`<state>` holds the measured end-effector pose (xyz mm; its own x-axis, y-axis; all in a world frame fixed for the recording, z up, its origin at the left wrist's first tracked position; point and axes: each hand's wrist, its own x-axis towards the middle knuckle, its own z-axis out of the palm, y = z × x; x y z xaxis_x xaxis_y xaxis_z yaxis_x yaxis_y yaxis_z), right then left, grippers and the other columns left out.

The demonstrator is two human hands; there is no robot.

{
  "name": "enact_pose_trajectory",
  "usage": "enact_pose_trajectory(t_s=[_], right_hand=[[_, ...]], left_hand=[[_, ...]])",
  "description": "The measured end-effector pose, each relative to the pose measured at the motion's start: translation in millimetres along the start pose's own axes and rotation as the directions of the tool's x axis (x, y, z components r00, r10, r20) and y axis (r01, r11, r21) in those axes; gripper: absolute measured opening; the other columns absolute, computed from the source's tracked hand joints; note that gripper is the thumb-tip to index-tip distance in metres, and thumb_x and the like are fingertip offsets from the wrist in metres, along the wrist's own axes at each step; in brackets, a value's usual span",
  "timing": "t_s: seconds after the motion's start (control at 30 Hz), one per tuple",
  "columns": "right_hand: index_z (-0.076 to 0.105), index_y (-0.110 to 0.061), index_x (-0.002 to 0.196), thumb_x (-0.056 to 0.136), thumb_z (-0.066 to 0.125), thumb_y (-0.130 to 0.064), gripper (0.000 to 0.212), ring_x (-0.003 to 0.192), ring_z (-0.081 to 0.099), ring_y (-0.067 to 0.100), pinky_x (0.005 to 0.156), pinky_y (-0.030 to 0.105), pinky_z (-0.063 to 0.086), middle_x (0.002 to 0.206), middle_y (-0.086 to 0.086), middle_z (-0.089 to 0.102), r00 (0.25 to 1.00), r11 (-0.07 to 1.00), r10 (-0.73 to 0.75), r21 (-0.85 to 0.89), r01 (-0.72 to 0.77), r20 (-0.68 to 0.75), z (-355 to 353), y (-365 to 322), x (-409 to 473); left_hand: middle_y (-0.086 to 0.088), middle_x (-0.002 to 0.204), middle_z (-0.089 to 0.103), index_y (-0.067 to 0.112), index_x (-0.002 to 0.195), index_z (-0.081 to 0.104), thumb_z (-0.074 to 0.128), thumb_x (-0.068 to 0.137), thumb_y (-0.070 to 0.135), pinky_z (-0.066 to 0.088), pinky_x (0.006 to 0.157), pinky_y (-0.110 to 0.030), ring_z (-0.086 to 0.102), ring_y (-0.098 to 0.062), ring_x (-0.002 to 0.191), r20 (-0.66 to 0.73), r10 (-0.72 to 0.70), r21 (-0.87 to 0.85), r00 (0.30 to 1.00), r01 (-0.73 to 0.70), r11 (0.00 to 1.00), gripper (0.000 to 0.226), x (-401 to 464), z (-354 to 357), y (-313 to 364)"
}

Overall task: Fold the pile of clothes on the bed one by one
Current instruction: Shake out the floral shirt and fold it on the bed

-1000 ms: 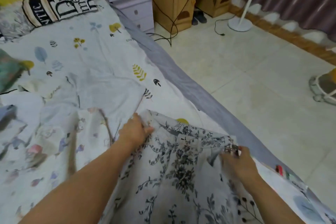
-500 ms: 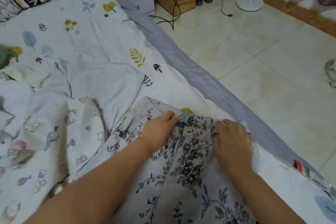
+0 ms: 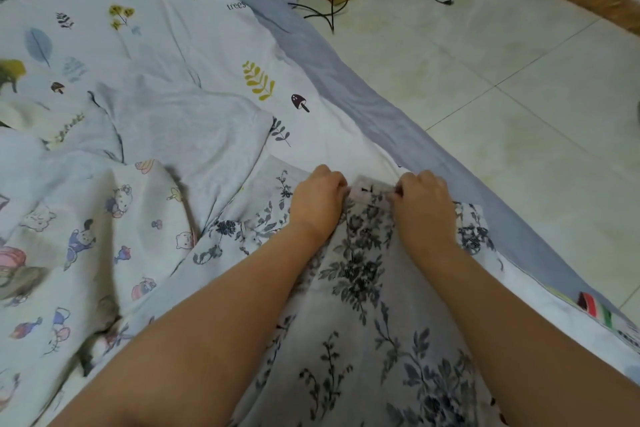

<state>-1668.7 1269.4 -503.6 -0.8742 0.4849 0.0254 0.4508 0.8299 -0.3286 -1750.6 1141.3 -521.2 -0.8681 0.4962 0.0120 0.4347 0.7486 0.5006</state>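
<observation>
1. Pinching the far hem of the floral-print garment [image 3: 360,274] with both hands is the step in hand in the head view: the left hand [image 3: 317,199] and right hand [image 3: 424,199] sit close together at about 12 o'clock of the cloth, fingers curled under the edge on either side of a small white label [image 3: 367,189].
2. The garment lies spread on the bed sheet [image 3: 173,28], running from the hands toward 6 o'clock, near the bed's grey edge [image 3: 381,107] at 3 o'clock.
3. To do this well, I judge the hands should keep the hem taut and level, so that the layers line up before any fold is laid.
4. At 9 o'clock lie a cartoon-print cloth [image 3: 86,246] and a pale grey garment [image 3: 180,121], seemingly awaiting folding; the floral cloth overlaps them, so a lift should be clean to avoid dragging them.
5. The risk, as I see it, is bunching near the right wrist, where the cloth already wrinkles.
</observation>
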Motion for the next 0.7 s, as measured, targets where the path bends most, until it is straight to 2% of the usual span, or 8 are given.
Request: enact_pose_trajectory(t_s=[0.07, 0.17, 0.23, 0.3, 0.33, 0.43, 0.53, 0.7], right_hand=[[0.053, -0.003, 0.115, 0.090, 0.054, -0.009, 0.025, 0.105, 0.045, 0.027, 0.080, 0.032, 0.039, 0.116, 0.015, 0.049, 1.000, 0.998, -0.008, 0.068, 0.008, 0.005, 6.1, -6.8, -9.3], [0.053, -0.002, 0.125, 0.084, 0.060, -0.006, 0.042, 0.120, 0.047, 0.038, 0.096, 0.046, 0.042, 0.130, 0.023, 0.050, 0.989, 0.989, -0.146, 0.012, 0.146, -0.018, 20.7, -17.7, -47.5], [0.044, -0.007, 0.137, 0.089, 0.058, -0.019, 0.051, 0.135, 0.035, 0.036, 0.109, 0.049, 0.030, 0.145, 0.020, 0.039, 0.959, 0.964, -0.244, -0.075, 0.256, 0.145, 36.1, -19.9, -71.2], [0.018, -0.017, 0.149, 0.099, 0.034, -0.034, 0.055, 0.145, 0.007, 0.027, 0.116, 0.045, 0.007, 0.158, 0.009, 0.010, 0.909, 0.949, -0.211, -0.148, 0.278, 0.360, 50.5, -14.6, -82.3], [0.010, -0.020, 0.150, 0.100, 0.026, -0.037, 0.055, 0.146, 0.000, 0.023, 0.116, 0.044, 0.002, 0.159, 0.005, 0.002, 0.898, 0.944, -0.191, -0.177, 0.279, 0.397, 53.4, -11.7, -83.8], [0.013, -0.021, 0.149, 0.100, 0.027, -0.036, 0.053, 0.145, 0.002, 0.023, 0.116, 0.044, 0.007, 0.158, 0.004, 0.004, 0.895, 0.934, -0.159, -0.231, 0.274, 0.417, 45.1, -22.8, -84.4], [0.032, -0.015, 0.142, 0.098, 0.037, -0.028, 0.046, 0.138, 0.025, 0.026, 0.111, 0.041, 0.026, 0.150, 0.010, 0.028, 0.911, 0.948, -0.117, -0.229, 0.221, 0.395, 26.0, -37.4, -87.3], [0.044, -0.015, 0.133, 0.096, 0.037, -0.016, 0.038, 0.115, 0.046, 0.021, 0.094, 0.030, 0.039, 0.129, 0.005, 0.051, 0.857, 0.929, -0.313, -0.055, 0.365, 0.409, -7.6, -83.8, -124.5]], left_hand=[[-0.012, 0.133, 0.044, 0.008, 0.130, 0.048, 0.044, 0.096, 0.027, 0.046, 0.084, -0.036, 0.056, -0.030, 0.106, 0.045, -0.029, -0.071, 0.999, 0.032, 0.997, 0.038, -15.9, 2.6, -0.6], [-0.019, 0.141, 0.041, 0.006, 0.136, 0.042, 0.041, 0.093, 0.030, 0.043, 0.097, -0.045, 0.049, -0.034, 0.120, -0.058, 0.133, 0.033, 0.989, -0.131, 0.991, 0.049, -60.1, 6.1, -4.4], [-0.016, 0.149, 0.031, 0.014, 0.143, 0.034, 0.036, 0.093, 0.031, 0.024, 0.110, -0.052, 0.035, -0.033, 0.134, 0.115, 0.176, 0.221, 0.978, -0.198, 0.955, 0.053, -88.8, 10.8, -16.1], [-0.004, 0.158, 0.001, 0.024, 0.150, 0.007, 0.027, 0.099, 0.038, -0.009, 0.114, -0.046, 0.001, -0.024, 0.146, 0.354, 0.062, 0.306, 0.933, -0.178, 0.935, 0.056, -107.3, 14.9, -33.3], [0.000, 0.158, -0.007, 0.026, 0.149, 0.000, 0.024, 0.100, 0.040, -0.015, 0.113, -0.042, -0.007, -0.021, 0.145, 0.407, 0.022, 0.306, 0.913, -0.159, 0.939, 0.057, -111.5, 14.6, -38.7], [-0.004, 0.156, 0.015, 0.021, 0.147, 0.022, 0.035, 0.098, 0.036, 0.005, 0.117, -0.043, 0.011, -0.023, 0.144, 0.413, -0.001, 0.268, 0.911, -0.120, 0.956, 0.053, -116.5, -2.4, -36.6], [-0.010, 0.118, 0.055, 0.013, 0.120, 0.055, 0.040, 0.094, 0.026, 0.038, 0.092, -0.036, 0.050, -0.029, 0.110, 0.311, -0.009, 0.238, 0.950, -0.069, 0.969, 0.032, -123.7, -26.2, -23.1], [-0.011, 0.107, 0.062, 0.010, 0.110, 0.060, 0.040, 0.094, 0.022, 0.043, 0.080, -0.036, 0.057, -0.029, 0.096, 0.262, -0.140, 0.132, 0.955, 0.108, 0.985, 0.028, -189.6, -87.2, -29.1]])
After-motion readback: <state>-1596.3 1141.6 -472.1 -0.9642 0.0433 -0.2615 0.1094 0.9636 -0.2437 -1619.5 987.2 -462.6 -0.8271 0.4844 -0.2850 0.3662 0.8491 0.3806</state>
